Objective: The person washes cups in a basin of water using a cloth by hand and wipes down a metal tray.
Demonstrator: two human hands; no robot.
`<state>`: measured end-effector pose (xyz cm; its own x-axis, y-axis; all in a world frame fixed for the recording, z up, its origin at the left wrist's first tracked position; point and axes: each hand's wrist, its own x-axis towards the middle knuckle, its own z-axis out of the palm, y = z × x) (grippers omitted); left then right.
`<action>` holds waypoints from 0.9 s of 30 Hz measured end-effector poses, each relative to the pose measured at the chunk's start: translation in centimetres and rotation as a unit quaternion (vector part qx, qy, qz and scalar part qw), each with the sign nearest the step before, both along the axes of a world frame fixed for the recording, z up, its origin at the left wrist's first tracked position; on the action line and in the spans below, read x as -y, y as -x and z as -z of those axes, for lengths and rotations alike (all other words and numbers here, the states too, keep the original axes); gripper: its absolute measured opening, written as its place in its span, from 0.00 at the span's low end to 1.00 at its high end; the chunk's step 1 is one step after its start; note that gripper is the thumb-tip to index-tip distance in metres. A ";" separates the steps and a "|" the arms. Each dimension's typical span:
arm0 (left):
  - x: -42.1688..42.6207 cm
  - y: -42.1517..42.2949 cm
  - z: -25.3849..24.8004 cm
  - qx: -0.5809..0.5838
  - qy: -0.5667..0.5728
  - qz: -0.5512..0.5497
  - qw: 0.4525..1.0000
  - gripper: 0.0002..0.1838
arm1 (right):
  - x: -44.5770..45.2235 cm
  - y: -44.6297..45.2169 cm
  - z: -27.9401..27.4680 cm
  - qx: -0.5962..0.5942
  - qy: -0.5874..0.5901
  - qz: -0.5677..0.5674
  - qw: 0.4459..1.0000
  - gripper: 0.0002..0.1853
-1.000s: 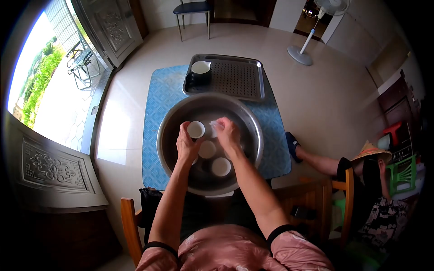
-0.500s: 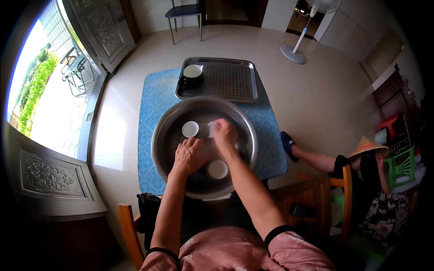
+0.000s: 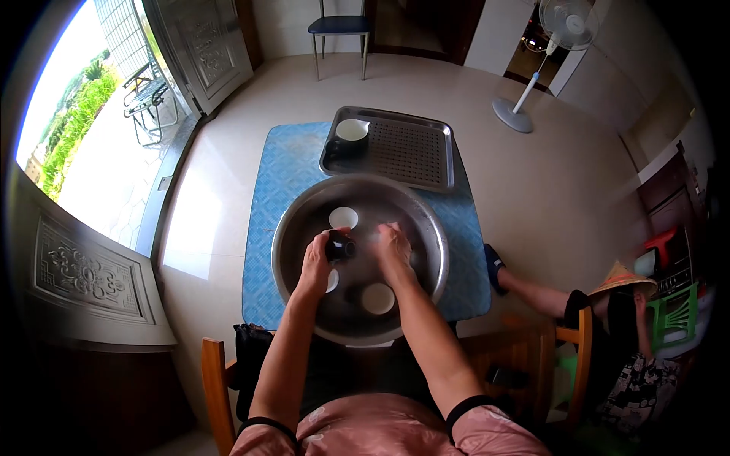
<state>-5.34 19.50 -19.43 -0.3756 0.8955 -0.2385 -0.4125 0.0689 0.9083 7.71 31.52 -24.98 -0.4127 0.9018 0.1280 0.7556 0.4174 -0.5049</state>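
A wide metal basin (image 3: 437,262) sits on a blue table. My left hand (image 3: 316,262) is closed round a small dark cup (image 3: 340,245), tipped on its side over the basin. To its right my right hand (image 3: 391,245) is inside the basin, fingers curled and partly blurred; a whitish bit shows by them, too unclear to name. One white-lined cup (image 3: 343,219) stands beyond my left hand. Nearer me is another white cup (image 3: 378,299), and part of a third (image 3: 332,280) shows beside my left wrist.
Behind the basin, a perforated metal tray (image 3: 414,152) holds a dark pitcher with a pale inside (image 3: 352,131). The blue tabletop (image 3: 285,171) surrounds the basin. At the right a seated person's leg (image 3: 532,292) reaches toward the table. A fan (image 3: 525,99) and a chair (image 3: 339,25) stand farther back.
My left hand has let go of the far cup and lifted a dark cup, now tipped on its side. My right hand stays at the basin's right side. The whole view has shifted slightly.
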 end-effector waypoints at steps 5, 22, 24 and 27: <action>-0.4 0.7 0.4 0.138 0.044 -0.011 0.989 0.31 | -0.6 0.2 -0.3 -0.210 0.120 -0.031 0.970 0.20; -1.2 1.0 2.1 0.080 0.073 -0.058 0.992 0.23 | 3.7 2.3 -6.6 -0.432 0.164 -0.173 0.870 0.11; -1.5 0.9 2.3 0.069 0.065 -0.064 0.993 0.24 | 3.7 2.3 -6.2 -0.429 0.138 -0.146 0.881 0.11; -1.6 0.9 2.6 0.087 0.051 -0.056 0.993 0.24 | 3.1 2.5 -5.7 -0.454 0.149 -0.114 0.871 0.10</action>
